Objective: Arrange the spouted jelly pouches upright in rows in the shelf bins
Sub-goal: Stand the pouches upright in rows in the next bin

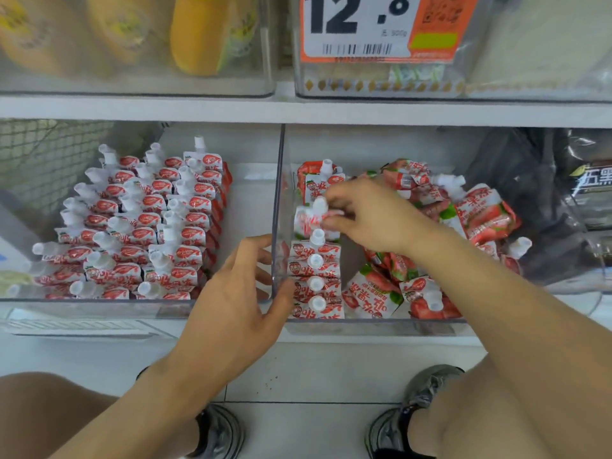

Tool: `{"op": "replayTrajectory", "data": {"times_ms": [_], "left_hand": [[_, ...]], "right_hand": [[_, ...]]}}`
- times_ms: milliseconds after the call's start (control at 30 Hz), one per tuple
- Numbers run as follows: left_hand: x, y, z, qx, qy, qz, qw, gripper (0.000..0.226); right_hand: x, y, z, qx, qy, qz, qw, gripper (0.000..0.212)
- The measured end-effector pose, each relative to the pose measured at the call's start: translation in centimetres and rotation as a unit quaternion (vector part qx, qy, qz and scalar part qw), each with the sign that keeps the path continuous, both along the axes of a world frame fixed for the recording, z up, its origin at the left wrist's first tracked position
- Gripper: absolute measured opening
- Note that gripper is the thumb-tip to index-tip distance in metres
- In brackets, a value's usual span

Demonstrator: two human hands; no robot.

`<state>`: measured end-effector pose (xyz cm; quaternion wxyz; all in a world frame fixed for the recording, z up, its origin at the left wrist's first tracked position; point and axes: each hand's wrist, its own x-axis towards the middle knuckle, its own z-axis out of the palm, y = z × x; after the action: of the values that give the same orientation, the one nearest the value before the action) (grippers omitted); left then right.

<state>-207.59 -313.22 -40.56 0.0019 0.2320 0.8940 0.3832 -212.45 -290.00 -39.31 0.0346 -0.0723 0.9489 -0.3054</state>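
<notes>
Landmark: the clear divider wall (pixel 277 207) between the two shelf bins.

Nearest you, your grey sneakers (pixel 420 412) stand on the pale floor tiles (pixel 314 369), below and on either side of the divider.

Your left hand (pixel 231 303) clasps the divider's front end: fingers curled on its left face, thumb on its right face, touching the foremost pouch.

Just right of the divider, a single row of upright strawberry jelly pouches (pixel 316 279) runs front to back, white caps up. Your right hand (pixel 367 217) pinches one pouch (pixel 309 220) by its top edge over the middle of that row; the fingertips are blurred.

Further right lies a loose pile of pouches (pixel 463 220), flat and tilted. Their red Chinese lettering is too small to read reliably.

Left of the divider, rows of standing pouches (pixel 139 226) fill the left bin (pixel 99 308).

Above the divider, a price tag (pixel 371 24) reads "12.8", its top cut off, with a barcode and an orange QR panel. Yellow packets (pixel 198 34) sit blurred at upper left.
</notes>
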Motion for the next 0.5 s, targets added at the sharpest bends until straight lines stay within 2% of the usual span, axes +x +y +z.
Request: {"op": "replayTrajectory", "data": {"times_ms": [67, 133, 300, 500], "left_hand": [[0.0, -0.1, -0.1, -0.004, 0.003, -0.001, 1.000, 0.044], [-0.1, -0.2, -0.3, -0.008, 0.005, -0.002, 1.000, 0.045], [-0.1, -0.2, -0.3, -0.009, 0.010, -0.001, 1.000, 0.046], [-0.1, 0.1, -0.2, -0.009, 0.003, 0.003, 1.000, 0.045]], "right_hand": [[-0.9, -0.6, -1.0, 0.040, -0.071, 0.031, 0.996, 0.021], [-1.4, -0.4, -1.2, 0.031, -0.107, 0.040, 0.993, 0.025], [-1.8, 0.6, -1.0, -0.006, -0.159, 0.063, 0.985, 0.017], [-1.8, 0.3, -2.1, -0.033, -0.180, 0.069, 0.981, 0.022]]}}
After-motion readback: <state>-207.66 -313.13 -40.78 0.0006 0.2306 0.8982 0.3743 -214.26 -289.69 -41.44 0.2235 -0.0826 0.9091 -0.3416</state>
